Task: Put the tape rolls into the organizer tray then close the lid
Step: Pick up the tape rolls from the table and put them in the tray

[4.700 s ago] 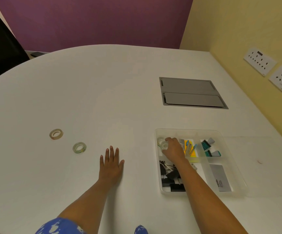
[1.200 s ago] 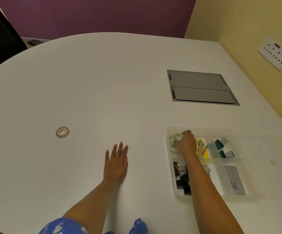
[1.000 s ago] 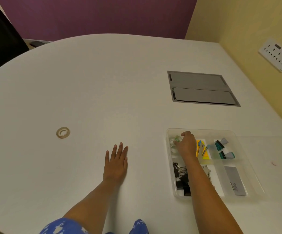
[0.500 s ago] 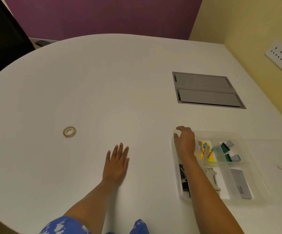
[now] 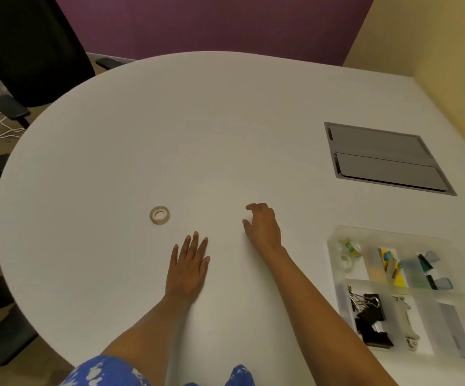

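On the white table (image 5: 142,135) I've got one tape roll (image 5: 159,215) lying flat, out in the bare middle, well apart from the organizer tray (image 5: 334,254) at the right edge of my view. My left hand (image 5: 188,267) is pressed flat on the tabletop, fingers spread, holding nothing, just below and right of that roll. My right hand (image 5: 263,225) hangs over the table between roll and tray, fingers loosely curled and thumb out, and it's empty too. It sits right of the roll, not touching it.

Looking into the clear tray: two tape rolls (image 5: 345,253) are in the far-left compartment, one with a green label, one pale. Beside them, yellow and blue sticky tabs (image 5: 390,267), then teal clips (image 5: 432,270) in the far-right section. Black binder clips (image 5: 370,316) fill the near-left compartment, with a whitish tool (image 5: 405,321) next to them and a grey card (image 5: 455,327) on the right. The tray stands uncovered; I cannot make out the lid. A grey hatch panel (image 5: 384,158) is set into the table farther back.
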{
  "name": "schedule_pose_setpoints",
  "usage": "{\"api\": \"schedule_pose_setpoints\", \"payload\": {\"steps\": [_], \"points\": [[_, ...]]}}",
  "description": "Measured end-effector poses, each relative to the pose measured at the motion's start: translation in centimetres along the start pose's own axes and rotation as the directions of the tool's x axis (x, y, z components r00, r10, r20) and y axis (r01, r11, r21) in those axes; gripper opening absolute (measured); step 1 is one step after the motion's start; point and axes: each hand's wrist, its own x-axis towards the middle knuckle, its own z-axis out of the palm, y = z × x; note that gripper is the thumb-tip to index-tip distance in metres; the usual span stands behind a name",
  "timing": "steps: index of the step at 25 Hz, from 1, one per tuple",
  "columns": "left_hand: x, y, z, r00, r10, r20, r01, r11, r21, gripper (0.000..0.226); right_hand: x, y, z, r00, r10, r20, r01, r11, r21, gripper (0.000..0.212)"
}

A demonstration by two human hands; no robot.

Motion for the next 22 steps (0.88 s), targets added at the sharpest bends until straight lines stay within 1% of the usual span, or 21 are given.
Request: {"api": "schedule_pose_setpoints", "payload": {"steps": [2, 7, 10, 11, 14, 17, 18, 20, 22], "points": [[0.0, -2.2, -0.7, 1.0, -0.018, -0.01, 0.018, 1.0, 0.016, 0.054, 0.6, -2.3, 1.4, 0.999, -0.026, 0.032, 0.026, 1.0, -0.005, 0.039], [0.1, -8.0, -2.4, 0.997, -0.065, -0.046, 0.065, 0.998, 0.0, 0.067, 2.0, -7.2, 4.8, 0.992, -0.076, 0.098, 0.076, 0.997, -0.003, 0.041], [0.7, -10.7, -3.1, 0.994, -0.095, -0.06, 0.095, 0.995, -0.005, 0.083, 2.6, -9.6, 6.6, 0.984, -0.112, 0.141, 0.113, 0.994, -0.001, 0.044], [1.0, -11.3, -3.4, 0.992, -0.106, -0.065, 0.106, 0.994, -0.005, 0.085, 2.8, -10.3, 7.2, 0.98, -0.123, 0.155, 0.124, 0.992, 0.003, 0.045], [2.0, -12.4, -4.0, 0.99, -0.12, -0.068, 0.12, 0.993, 0.003, 0.082, 3.5, -11.9, 8.5, 0.967, -0.148, 0.206, 0.146, 0.989, 0.021, 0.053], [2.6, -13.1, -4.1, 0.99, -0.121, -0.067, 0.124, 0.992, 0.037, 0.061, 3.9, -13.1, 9.6, 0.952, -0.172, 0.253, 0.169, 0.985, 0.035, 0.065], [2.6, -13.2, -4.1, 0.99, -0.123, -0.074, 0.126, 0.992, 0.032, 0.058, 4.1, -13.5, 10.0, 0.947, -0.179, 0.266, 0.175, 0.984, 0.039, 0.069], [2.6, -13.3, -4.0, 0.989, -0.124, -0.078, 0.126, 0.992, 0.019, 0.059, 4.3, -14.2, 10.6, 0.932, -0.212, 0.294, 0.214, 0.976, 0.025, 0.073], [2.6, -13.2, -3.9, 0.989, -0.12, -0.082, 0.122, 0.992, 0.014, 0.06, 4.4, -15.0, 11.3, 0.905, -0.27, 0.33, 0.291, 0.957, -0.014, 0.07]]}}
